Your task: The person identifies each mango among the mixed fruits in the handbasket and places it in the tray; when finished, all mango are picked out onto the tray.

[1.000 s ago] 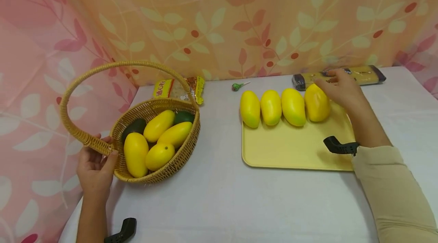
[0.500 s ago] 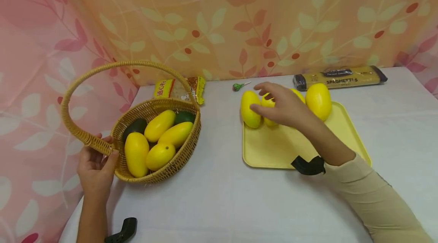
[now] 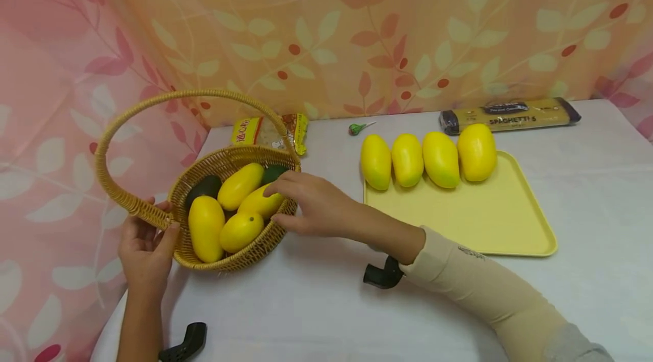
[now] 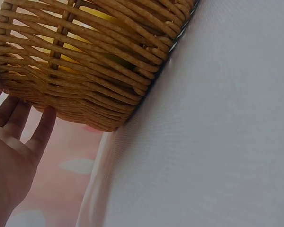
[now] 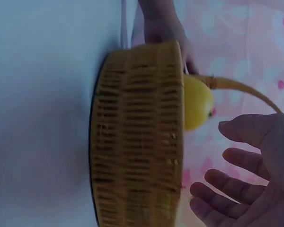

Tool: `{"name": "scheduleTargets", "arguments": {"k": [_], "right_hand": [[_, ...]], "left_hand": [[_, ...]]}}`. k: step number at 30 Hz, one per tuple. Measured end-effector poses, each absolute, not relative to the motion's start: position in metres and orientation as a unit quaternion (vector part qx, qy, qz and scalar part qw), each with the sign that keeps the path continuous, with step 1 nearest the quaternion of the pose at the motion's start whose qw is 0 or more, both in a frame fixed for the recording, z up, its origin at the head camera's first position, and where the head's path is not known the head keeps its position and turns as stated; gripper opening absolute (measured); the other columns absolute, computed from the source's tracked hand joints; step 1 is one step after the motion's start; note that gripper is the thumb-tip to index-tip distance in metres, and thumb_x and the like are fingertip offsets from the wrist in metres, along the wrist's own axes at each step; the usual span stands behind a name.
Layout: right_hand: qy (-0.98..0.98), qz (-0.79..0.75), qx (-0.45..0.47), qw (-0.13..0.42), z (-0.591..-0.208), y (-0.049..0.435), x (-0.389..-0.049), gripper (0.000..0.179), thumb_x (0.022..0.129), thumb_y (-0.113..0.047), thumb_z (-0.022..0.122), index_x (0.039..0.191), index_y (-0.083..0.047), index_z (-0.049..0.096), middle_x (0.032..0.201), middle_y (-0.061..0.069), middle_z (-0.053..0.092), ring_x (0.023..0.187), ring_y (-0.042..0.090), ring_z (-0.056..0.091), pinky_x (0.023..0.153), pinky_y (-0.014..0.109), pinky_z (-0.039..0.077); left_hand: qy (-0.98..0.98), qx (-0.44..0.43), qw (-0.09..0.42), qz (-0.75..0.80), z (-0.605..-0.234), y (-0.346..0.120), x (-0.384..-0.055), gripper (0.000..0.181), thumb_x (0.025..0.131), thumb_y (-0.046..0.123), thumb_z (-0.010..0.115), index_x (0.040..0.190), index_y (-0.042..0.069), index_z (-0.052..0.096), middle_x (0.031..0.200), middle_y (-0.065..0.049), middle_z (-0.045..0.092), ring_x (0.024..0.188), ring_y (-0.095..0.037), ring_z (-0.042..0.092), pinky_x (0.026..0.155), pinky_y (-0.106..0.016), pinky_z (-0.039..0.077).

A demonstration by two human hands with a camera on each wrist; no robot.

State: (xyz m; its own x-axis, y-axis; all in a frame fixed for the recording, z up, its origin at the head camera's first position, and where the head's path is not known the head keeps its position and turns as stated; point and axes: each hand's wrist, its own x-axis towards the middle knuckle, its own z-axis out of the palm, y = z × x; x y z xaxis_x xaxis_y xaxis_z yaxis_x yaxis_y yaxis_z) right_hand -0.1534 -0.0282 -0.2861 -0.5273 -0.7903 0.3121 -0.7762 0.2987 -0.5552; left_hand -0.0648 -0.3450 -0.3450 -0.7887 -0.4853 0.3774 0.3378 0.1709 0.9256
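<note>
A wicker basket [image 3: 234,263] with a tall arched handle stands at the left. Inside it lie several yellow mangoes [image 3: 206,229] and two dark green fruits [image 3: 204,192] whose kind I cannot tell. My left hand [image 3: 148,251] grips the basket at the foot of the handle, thumb at the rim. Over the basket's right rim reaches my right hand [image 3: 321,209], nothing in its grasp, fingers spread beside a mango [image 3: 260,203]. In the right wrist view, a gap separates those fingers from the mango [image 5: 197,102] showing above the rim.
Several more mangoes [image 3: 440,159] stand in a row along the back of a yellow tray [image 3: 454,220] at the right. Behind them lies a spaghetti pack [image 3: 515,115]. A lollipop [image 3: 357,128] and a yellow food bag [image 3: 270,132] lie near the back curtain.
From the row's rightmost mango, my right hand has swept left across the tray to the basket, carrying nothing. The left hand keeps its hold on the basket.
</note>
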Motion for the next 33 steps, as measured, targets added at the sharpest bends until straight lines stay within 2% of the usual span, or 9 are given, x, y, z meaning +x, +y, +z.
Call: {"name": "scheduleTargets", "arguments": {"k": [2,7,10,19,27,33], "right_hand": [[0.804,-0.325,-0.497,0.031,-0.287,-0.042,-0.152,0.042,0.093,-0.025,0.072,0.13,-0.008,0.063,0.126,0.005,0.062,0.108,0.016,0.057,0.089,0.023,0.047],[0.803,-0.299,-0.509,0.083,-0.29,-0.068,-0.153,0.05,0.091,-0.027,0.074,0.136,-0.009,0.06,0.135,0.002,0.059,0.124,0.012,0.051,0.103,0.02,0.039],[0.798,-0.284,-0.523,0.097,-0.292,-0.078,-0.153,0.056,0.09,-0.029,0.076,0.139,-0.008,0.058,0.137,0.001,0.059,0.126,0.012,0.049,0.106,0.018,0.035],[0.788,-0.318,-0.518,0.101,-0.297,-0.085,-0.15,0.056,0.092,-0.029,0.074,0.14,-0.007,0.056,0.135,-0.001,0.06,0.121,0.01,0.051,0.103,0.016,0.037],[0.775,-0.394,-0.486,0.083,-0.3,-0.082,-0.148,0.053,0.091,-0.029,0.074,0.136,-0.008,0.054,0.122,-0.003,0.06,0.102,0.006,0.052,0.086,0.011,0.043],[0.763,-0.438,-0.471,0.061,-0.296,-0.075,-0.147,0.051,0.091,-0.031,0.074,0.134,-0.01,0.056,0.123,-0.002,0.061,0.103,0.006,0.054,0.089,0.017,0.048]], "left_hand": [[-0.7,0.055,0.32,-0.636,-0.345,-0.345,-0.065,0.056,0.087,-0.019,0.062,0.138,0.004,0.055,0.125,-0.017,0.061,0.12,-0.025,0.056,0.097,-0.019,0.047],[-0.705,0.053,0.321,-0.63,-0.345,-0.345,-0.067,0.056,0.087,-0.02,0.062,0.138,0.004,0.055,0.126,-0.017,0.061,0.121,-0.024,0.057,0.098,-0.019,0.047],[-0.708,0.055,0.322,-0.626,-0.346,-0.345,-0.067,0.056,0.087,-0.02,0.062,0.138,0.004,0.055,0.125,-0.017,0.061,0.121,-0.024,0.057,0.098,-0.019,0.047],[-0.709,0.059,0.32,-0.625,-0.347,-0.347,-0.066,0.057,0.087,-0.02,0.062,0.138,0.004,0.055,0.126,-0.018,0.06,0.121,-0.025,0.056,0.098,-0.02,0.047],[-0.703,0.067,0.317,-0.634,-0.347,-0.347,-0.065,0.057,0.087,-0.019,0.063,0.138,0.006,0.055,0.126,-0.017,0.06,0.121,-0.024,0.056,0.097,-0.019,0.047],[-0.707,0.045,0.322,-0.628,-0.347,-0.348,-0.066,0.057,0.087,-0.02,0.062,0.138,0.003,0.054,0.125,-0.018,0.06,0.121,-0.025,0.057,0.098,-0.02,0.047]]}}
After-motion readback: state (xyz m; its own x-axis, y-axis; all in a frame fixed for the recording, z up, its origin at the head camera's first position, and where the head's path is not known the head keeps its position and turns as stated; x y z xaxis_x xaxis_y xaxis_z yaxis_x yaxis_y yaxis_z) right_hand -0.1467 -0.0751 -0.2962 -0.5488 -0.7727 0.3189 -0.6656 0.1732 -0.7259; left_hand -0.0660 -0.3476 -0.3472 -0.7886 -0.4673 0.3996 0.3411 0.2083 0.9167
